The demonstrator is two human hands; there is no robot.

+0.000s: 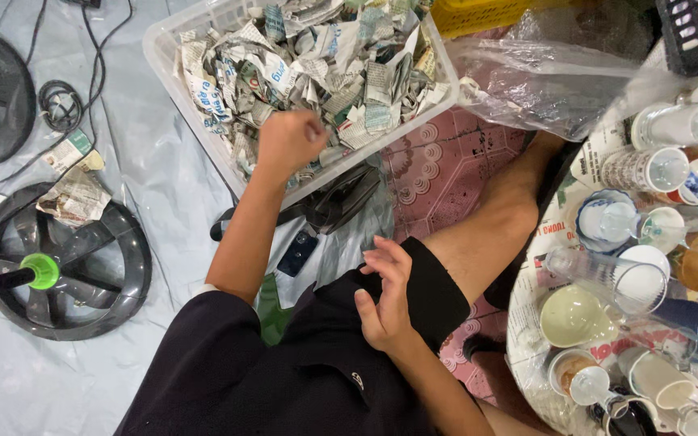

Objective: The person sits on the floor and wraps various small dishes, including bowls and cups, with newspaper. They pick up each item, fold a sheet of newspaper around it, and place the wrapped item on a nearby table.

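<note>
View from above a seated person. The left hand (pixel 288 139), closed into a fist on crumpled newspaper scraps (pixel 317 64), reaches into a clear plastic bin (pixel 173 69) that holds the scraps and stands on the sheeted floor. The right hand (pixel 384 295) rests empty on the black shorts (pixel 284 363), fingers loosely apart. At the right edge, a round tray (pixel 527 323) carries cups and glasses (pixel 648 266) lying on their sides.

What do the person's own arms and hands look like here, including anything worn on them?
Both arms are bare from elbow to fingertips: no sleeves, gloves, watch or rings visible on the left hand or right hand. Black shorts cover the lap below them.
</note>
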